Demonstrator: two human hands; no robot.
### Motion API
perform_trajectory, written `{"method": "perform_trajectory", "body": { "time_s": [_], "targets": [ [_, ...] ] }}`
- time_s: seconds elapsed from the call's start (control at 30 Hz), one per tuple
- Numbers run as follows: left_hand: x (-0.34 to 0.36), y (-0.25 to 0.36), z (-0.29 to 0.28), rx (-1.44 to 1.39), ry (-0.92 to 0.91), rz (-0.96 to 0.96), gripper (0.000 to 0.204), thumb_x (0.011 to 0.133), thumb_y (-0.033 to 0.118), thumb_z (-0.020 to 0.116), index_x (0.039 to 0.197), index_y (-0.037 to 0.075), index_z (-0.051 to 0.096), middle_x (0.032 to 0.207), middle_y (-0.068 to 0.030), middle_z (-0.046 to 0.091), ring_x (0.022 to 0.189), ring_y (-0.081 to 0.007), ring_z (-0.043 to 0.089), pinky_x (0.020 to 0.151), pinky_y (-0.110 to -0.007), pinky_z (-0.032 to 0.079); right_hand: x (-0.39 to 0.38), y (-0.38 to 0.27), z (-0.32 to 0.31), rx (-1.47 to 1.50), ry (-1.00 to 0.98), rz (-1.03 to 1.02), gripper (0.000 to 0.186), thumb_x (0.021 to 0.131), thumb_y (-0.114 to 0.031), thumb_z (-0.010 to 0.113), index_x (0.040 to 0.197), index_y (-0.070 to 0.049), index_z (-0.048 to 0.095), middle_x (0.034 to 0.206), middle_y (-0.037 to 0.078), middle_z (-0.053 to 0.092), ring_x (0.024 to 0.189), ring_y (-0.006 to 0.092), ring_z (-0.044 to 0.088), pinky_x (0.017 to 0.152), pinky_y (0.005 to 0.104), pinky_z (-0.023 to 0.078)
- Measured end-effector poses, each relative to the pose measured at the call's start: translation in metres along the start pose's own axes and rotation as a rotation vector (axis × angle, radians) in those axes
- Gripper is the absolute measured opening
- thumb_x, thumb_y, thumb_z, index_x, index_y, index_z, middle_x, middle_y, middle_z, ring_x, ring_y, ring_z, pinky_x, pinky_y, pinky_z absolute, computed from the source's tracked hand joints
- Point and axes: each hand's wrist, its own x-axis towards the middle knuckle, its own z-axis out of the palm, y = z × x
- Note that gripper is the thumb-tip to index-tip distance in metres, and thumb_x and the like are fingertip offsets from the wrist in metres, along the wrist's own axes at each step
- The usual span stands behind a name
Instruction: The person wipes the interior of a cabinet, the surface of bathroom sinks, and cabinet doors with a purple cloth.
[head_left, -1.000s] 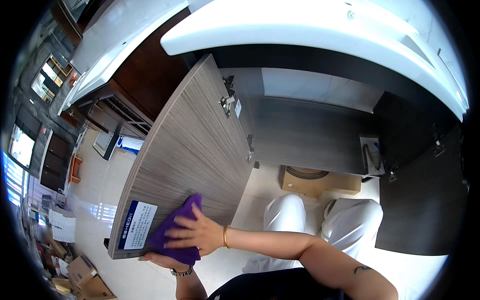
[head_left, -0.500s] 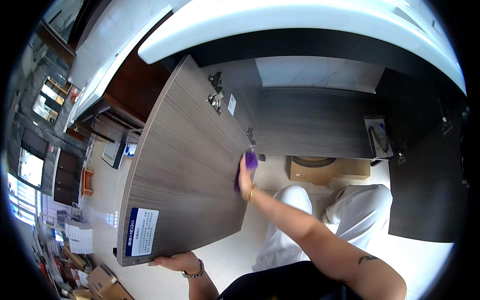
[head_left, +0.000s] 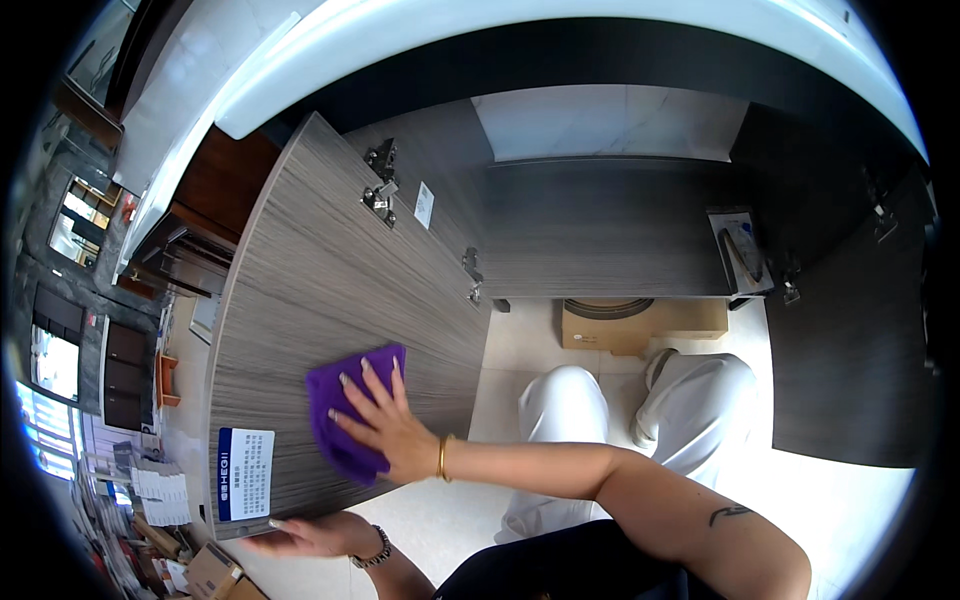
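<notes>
An open grey wood-grain cabinet door (head_left: 330, 270) swings out to the left of a dark cabinet opening. My right hand (head_left: 385, 425) lies flat with fingers spread on a purple cloth (head_left: 335, 405), pressing it against the lower part of the door's inner face. At the bottom, my left hand (head_left: 315, 535) grips the door's lower edge, just below a blue and white sticker (head_left: 243, 473). Metal hinges (head_left: 380, 190) sit near the top of the door.
The cabinet interior (head_left: 610, 225) is dark with a shelf. A cardboard box (head_left: 640, 325) stands on the pale floor under it. A second dark door (head_left: 850, 330) hangs open at the right. My knees in white trousers (head_left: 640, 410) rest on the floor. A white countertop (head_left: 560, 40) runs above.
My right hand has slid the purple cloth from the door's hinge-side edge back down and left to the lower part of the door. The left hand still holds the lower edge.
</notes>
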Motion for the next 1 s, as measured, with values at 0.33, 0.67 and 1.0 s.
{"method": "perform_trajectory", "body": {
  "time_s": [0.33,0.67,1.0],
  "targets": [
    [-0.044,0.009,0.001,-0.016,-0.487,0.582,0.049,0.088,0.005,0.054,0.131,-0.001,0.033,0.135,-0.0203,0.028,0.127,-0.0354,0.038,0.113,-0.057,0.032,-0.108,0.148,0.081,1.066,0.403,1.535,0.095,0.09,-0.068,0.044,0.153,-0.004,0.012,0.159,0.012,0.018,0.145,0.0252,0.019,0.117,0.039,0.018],
    [-0.123,-0.02,0.051,0.051,-1.314,0.22,0.055,0.09,0.009,0.061,0.139,-0.002,0.039,0.147,-0.0231,0.032,0.134,-0.0371,0.036,0.109,-0.047,0.032,-0.106,0.131,0.089,0.578,0.203,0.995,0.083,0.092,-0.063,0.045,0.146,-0.001,0.031,0.153,0.026,0.022,0.144,0.0283,0.023,0.117,0.0352,0.018],
    [-0.2,-0.056,0.12,-0.158,-1.384,-0.489,0.06,0.1,0.028,0.049,0.149,0.001,0.027,0.151,-0.0196,0.034,0.139,-0.0321,0.035,0.112,-0.04,0.029,-0.028,0.206,-0.028,0.868,0.63,1.411,0.064,0.096,-0.05,0.048,0.124,0.007,0.054,0.114,0.017,0.062,0.106,0.0241,0.057,0.097,0.0335,0.04]
  ]
}}
